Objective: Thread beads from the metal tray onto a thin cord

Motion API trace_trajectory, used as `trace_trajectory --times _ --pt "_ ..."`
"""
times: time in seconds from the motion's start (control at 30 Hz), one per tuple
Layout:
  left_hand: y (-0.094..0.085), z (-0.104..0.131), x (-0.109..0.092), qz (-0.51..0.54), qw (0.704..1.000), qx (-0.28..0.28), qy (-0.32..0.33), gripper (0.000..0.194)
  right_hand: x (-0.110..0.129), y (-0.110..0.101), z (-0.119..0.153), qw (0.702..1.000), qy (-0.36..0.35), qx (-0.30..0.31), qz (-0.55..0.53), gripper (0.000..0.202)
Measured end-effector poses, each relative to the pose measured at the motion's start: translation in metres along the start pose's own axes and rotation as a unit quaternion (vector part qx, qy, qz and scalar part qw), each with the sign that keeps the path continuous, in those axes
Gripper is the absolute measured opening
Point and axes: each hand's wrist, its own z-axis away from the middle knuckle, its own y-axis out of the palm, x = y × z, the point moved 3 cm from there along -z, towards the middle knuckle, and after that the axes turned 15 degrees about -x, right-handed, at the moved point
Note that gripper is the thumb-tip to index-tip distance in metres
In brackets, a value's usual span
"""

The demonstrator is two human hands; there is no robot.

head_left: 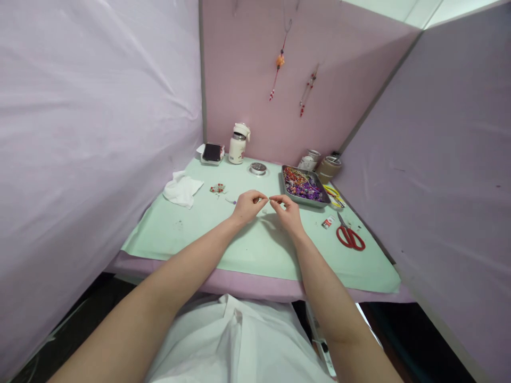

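Over the middle of the table, my left hand (249, 206) and my right hand (287, 209) meet with fingertips almost touching. Each pinches thumb against forefinger. What lies between the fingertips is too small to make out, perhaps a fine strand. Just left of my left hand lies a small purple piece (232, 201) with a thin tail. A little heap of red and clear beadwork (217, 188) rests farther left. Beyond my right hand stands a metal tray (307, 201) filled with purple, orange and red beaded strands (301, 183).
Red-handled scissors (350, 238) and a small red-white packet (328, 222) lie at right. A spool (258, 168), a white bottle (237, 148), a phone-like black object (213, 152) and jars (329, 168) line the back. White cloth (182, 189) lies left. Beaded strings (280, 61) hang on the wall.
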Motion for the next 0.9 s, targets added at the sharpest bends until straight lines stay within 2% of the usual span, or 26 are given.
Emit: trace_trajectory --times 0.5,0.67,0.77,0.9 --pt "0.002 -0.001 0.002 0.015 1.0 -0.002 -0.022 0.013 -0.004 -0.001 -0.001 0.999 0.015 -0.029 0.006 0.021" --pt "0.001 -0.001 0.003 0.014 0.999 -0.007 -0.029 0.012 -0.006 0.002 -0.001 1.0 0.023 -0.012 0.018 0.021" --pt "0.001 -0.001 0.004 0.013 0.999 -0.019 -0.033 0.012 -0.012 0.006 0.002 0.995 0.009 0.021 0.095 0.021" --pt "0.0 -0.002 0.005 0.011 0.999 -0.033 -0.035 0.011 -0.021 0.013 0.007 0.967 -0.007 0.074 0.242 0.023"
